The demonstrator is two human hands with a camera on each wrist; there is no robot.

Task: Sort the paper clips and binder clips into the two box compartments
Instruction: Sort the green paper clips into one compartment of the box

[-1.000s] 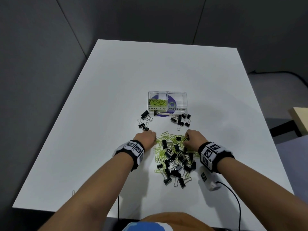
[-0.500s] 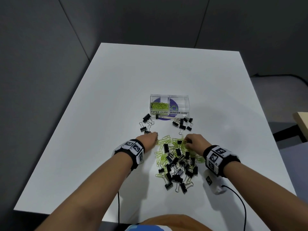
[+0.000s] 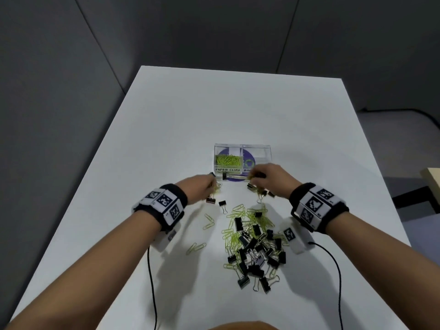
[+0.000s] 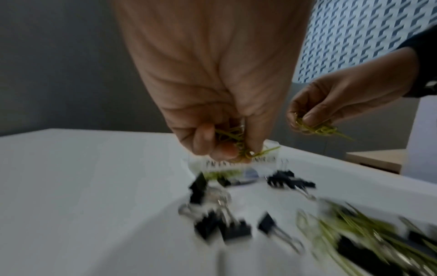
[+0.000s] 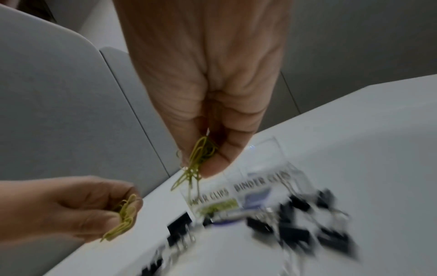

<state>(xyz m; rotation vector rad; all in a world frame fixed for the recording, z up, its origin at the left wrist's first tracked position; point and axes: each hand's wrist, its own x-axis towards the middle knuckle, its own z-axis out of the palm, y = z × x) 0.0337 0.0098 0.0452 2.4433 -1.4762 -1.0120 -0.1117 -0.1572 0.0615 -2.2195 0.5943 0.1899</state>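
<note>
Both grips are pinching bunches of green paper clips: your left hand [image 3: 202, 186] and right hand [image 3: 269, 177], just short of the box [image 3: 266, 153]. Carry them over the left compartment, lettered "PAPER CLIPS", before loosening; the right seems to read "BINDER CLIPS". Binder clips [image 3: 252, 248] are lying on the desk [image 3: 190, 115].

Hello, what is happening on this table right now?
A person is sorting clips into a clear box with two compartments. Each hand pinches a bunch of green paper clips: the left hand and the right hand both hang near the front of the box. The compartment marked for paper clips already holds many green ones; no binder clips show in the other compartment. A mixed pile of black binder clips and paper clips lies on the table.
</note>
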